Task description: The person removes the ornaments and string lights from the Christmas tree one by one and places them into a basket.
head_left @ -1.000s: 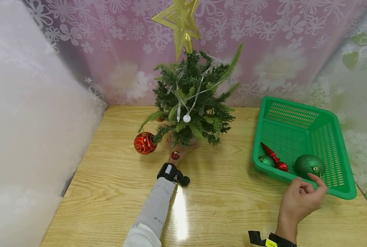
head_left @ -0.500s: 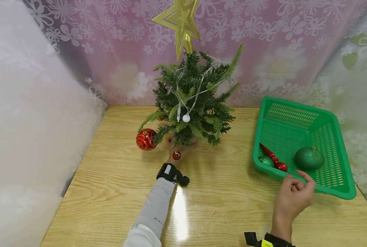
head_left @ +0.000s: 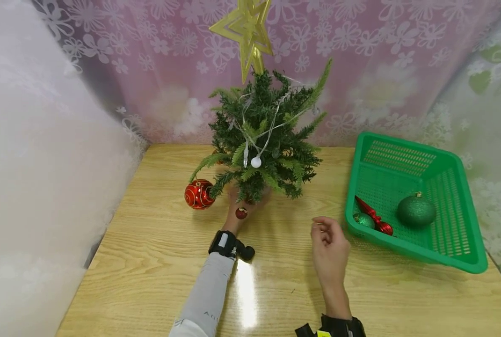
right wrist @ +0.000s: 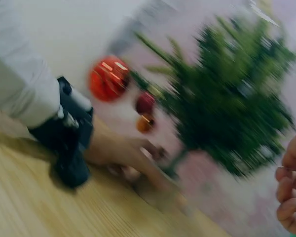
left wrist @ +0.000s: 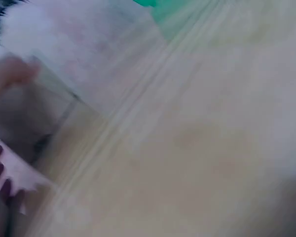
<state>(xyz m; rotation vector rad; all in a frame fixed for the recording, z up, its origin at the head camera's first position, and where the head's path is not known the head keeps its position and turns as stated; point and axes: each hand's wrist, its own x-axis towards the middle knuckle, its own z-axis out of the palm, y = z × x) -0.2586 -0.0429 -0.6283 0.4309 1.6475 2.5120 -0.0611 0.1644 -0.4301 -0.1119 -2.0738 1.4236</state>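
Observation:
A small artificial Christmas tree (head_left: 271,126) stands upright at the table's back. My left hand (head_left: 233,210) reaches beneath its branches; in the right wrist view its fingers wrap around the grey base (right wrist: 153,191). That base (left wrist: 27,116) shows blurred in the left wrist view. A large red bauble (head_left: 199,194) hangs at the tree's left, a small dark red bauble (head_left: 241,213) in front of my left wrist. Over the table, left of the green basket (head_left: 418,255), my right hand (head_left: 330,248) has loosely curled fingers with nothing visible in them.
Inside the basket lie a large green bauble (head_left: 416,210), a smaller green bauble (head_left: 364,220) and a red spindle-shaped ornament (head_left: 370,208). A gold star (head_left: 248,32) tops the tree. Light strings with a white bulb (head_left: 256,162) drape its branches. A floral curtain (head_left: 170,84) hangs behind.
My right hand has moved left from the basket's front rim to over the table. The large green bauble has rolled slightly left. My left hand stays at the tree's base.

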